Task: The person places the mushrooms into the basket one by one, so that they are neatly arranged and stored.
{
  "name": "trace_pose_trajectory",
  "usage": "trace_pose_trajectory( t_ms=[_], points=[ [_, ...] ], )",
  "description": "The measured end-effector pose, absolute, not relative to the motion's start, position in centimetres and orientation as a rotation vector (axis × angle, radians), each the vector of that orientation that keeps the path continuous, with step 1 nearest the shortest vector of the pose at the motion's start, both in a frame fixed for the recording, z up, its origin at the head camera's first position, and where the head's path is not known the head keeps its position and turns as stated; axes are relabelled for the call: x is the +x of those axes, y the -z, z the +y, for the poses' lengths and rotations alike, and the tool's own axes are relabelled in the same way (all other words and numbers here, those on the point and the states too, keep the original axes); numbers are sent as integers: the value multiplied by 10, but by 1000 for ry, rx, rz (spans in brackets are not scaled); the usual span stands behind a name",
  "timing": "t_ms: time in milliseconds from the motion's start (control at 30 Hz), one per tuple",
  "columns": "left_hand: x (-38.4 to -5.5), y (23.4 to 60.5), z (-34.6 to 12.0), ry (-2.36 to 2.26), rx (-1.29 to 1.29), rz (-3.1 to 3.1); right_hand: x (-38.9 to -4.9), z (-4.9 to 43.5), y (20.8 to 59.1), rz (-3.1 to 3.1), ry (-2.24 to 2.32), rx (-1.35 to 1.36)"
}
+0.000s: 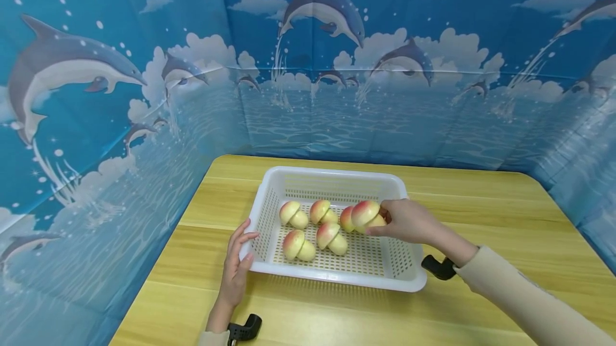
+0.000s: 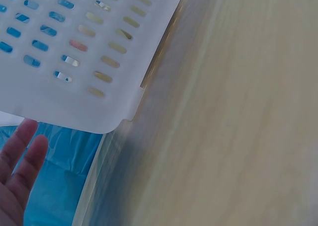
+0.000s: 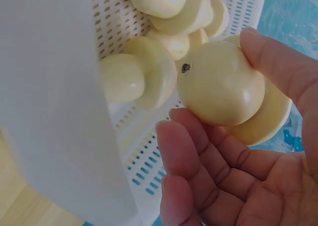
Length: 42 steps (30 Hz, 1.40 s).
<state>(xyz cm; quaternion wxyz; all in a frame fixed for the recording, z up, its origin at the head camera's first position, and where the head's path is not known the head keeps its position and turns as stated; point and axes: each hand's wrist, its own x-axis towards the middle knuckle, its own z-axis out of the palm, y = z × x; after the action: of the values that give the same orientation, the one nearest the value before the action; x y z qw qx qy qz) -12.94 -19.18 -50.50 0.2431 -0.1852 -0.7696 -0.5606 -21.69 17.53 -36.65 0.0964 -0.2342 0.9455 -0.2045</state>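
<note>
A white plastic basket (image 1: 337, 280) with slotted walls stands on the table. Over its right part, my right hand (image 1: 409, 220) holds a toy mushroom (image 1: 364, 213) with a yellow-red cap and a pale stem. Thumb and fingertips grip this mushroom around the stem in the right wrist view, where a small dark mark shows on the stem's end. Several similar mushrooms (image 1: 299, 245) lie on the basket floor, one partly hidden behind the held one. At the basket's left rim, my left hand (image 1: 236, 268) rests with its fingers extended against the edge.
The wood-grain table (image 1: 481, 217) extends to both sides of the basket and in front of it. A blue curtain (image 1: 308, 110) printed with dolphins hangs behind and beside the table. Black wrist mounts (image 1: 439, 267) sit at both wrists.
</note>
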Motion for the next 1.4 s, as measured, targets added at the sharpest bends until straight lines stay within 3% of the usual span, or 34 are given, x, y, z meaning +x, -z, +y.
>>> trace_pose_trajectory(
  t_ms=[1400],
  points=[
    [-133,511,-193,1511,-508,-2090,-238,151,380,2638,367,-781]
  ],
)
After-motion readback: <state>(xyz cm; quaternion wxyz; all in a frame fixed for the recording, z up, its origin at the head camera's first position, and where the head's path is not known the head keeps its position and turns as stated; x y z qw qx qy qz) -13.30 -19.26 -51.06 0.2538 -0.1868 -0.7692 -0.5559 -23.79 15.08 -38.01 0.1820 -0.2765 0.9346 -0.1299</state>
